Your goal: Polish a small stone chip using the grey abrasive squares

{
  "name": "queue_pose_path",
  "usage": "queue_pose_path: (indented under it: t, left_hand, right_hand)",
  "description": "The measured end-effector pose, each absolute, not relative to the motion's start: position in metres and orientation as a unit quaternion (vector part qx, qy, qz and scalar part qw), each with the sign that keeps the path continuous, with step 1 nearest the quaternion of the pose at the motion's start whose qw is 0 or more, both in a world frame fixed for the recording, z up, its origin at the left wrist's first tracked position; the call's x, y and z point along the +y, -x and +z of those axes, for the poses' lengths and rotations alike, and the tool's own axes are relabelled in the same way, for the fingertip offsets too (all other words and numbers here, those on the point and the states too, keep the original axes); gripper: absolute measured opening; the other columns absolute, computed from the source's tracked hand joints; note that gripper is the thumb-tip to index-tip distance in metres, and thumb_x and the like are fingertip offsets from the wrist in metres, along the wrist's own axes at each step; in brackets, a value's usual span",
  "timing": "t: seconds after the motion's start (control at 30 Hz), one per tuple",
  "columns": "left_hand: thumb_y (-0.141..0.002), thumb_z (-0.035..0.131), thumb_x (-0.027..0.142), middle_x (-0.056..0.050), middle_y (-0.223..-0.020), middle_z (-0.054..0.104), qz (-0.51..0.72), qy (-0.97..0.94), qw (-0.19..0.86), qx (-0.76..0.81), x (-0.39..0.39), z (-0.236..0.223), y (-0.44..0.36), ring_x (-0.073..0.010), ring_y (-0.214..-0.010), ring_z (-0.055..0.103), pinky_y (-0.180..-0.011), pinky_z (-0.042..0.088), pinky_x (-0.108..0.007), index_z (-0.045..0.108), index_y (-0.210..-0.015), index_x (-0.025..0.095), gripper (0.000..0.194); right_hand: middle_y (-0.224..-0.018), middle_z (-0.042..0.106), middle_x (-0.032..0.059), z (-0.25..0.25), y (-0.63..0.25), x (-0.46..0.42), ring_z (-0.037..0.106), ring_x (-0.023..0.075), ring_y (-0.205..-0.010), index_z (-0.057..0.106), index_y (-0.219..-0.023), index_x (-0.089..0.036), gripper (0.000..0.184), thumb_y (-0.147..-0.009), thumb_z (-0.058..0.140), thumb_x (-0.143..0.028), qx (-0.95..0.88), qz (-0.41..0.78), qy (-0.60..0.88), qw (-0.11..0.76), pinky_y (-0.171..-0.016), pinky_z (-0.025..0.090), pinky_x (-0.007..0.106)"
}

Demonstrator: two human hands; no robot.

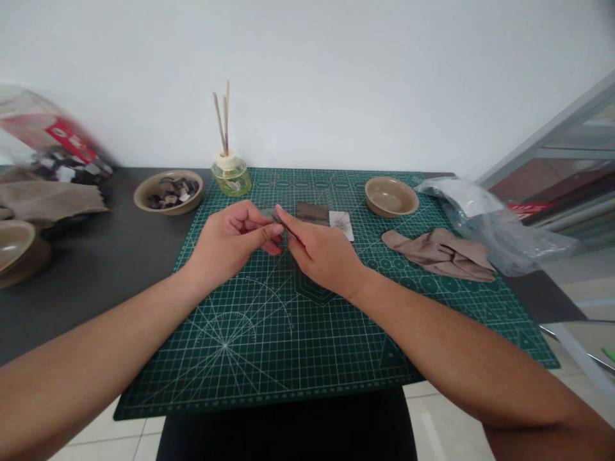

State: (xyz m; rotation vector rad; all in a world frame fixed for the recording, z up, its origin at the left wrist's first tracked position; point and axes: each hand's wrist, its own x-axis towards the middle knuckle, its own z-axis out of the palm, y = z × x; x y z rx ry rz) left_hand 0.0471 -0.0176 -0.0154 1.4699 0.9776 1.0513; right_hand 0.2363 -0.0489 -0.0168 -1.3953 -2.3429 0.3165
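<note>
My left hand (233,234) and my right hand (324,253) meet above the green cutting mat (254,365). Between their fingertips is a small thin dark piece (287,229), seen nearly edge-on; most of it is hidden by the fingers. Both hands are closed in a pinch around it. Just behind my right hand, a dark brown flat square (312,212) lies on the mat, beside a white square with dark lines (341,225). A greyish flat bit (267,212) shows behind my left fingers; whether it belongs to the held piece I cannot tell.
A bowl of dark and light chips (169,192) stands left, near a reed diffuser (231,174). Right are a tan bowl (391,196), a crumpled brown cloth (439,254) and a clear plastic bag (500,224). Another bowl (19,253) and cloth (52,198) sit far left.
</note>
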Motion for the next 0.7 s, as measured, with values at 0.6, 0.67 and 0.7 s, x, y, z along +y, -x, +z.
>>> queue_pose_path:
  t: [0.6,0.67,0.7]
  left_hand:
    - [-0.077,0.083,0.03,0.005,-0.058,0.063,0.395,-0.688,0.419,0.442,-0.0198,-0.0126,-0.0467,-0.012,-0.048,0.057,-0.046,0.042,-0.024,0.062,-0.079,0.022,0.023]
    - [-0.077,0.082,0.029,0.004,-0.059,0.065,0.396,-0.682,0.433,0.436,-0.0194,-0.0136,-0.0468,-0.0133,-0.051,0.062,-0.049,0.047,-0.025,0.062,-0.081,0.022,0.022]
    - [-0.076,0.082,0.028,0.004,-0.061,0.067,0.397,-0.676,0.449,0.429,-0.019,-0.0143,-0.0469,-0.0143,-0.054,0.065,-0.051,0.05,-0.025,0.061,-0.082,0.022,0.022]
  right_hand:
    - [-0.136,0.076,0.0107,-0.0131,-0.2356,-0.0505,0.074,0.0244,-0.112,0.037,-0.166,-0.017,0.058,-0.109,0.036,-0.024,-0.839,0.114,0.503,0.173,-0.085,0.054,0.032]
    - [-0.138,0.074,0.0109,-0.0132,-0.2359,-0.0504,0.074,0.0248,-0.115,0.036,-0.167,-0.017,0.059,-0.108,0.036,-0.024,-0.841,0.111,0.5,0.173,-0.087,0.055,0.033]
    - [-0.14,0.073,0.011,-0.0131,-0.2359,-0.0503,0.074,0.025,-0.115,0.036,-0.167,-0.017,0.059,-0.108,0.036,-0.023,-0.842,0.11,0.499,0.171,-0.088,0.055,0.034]
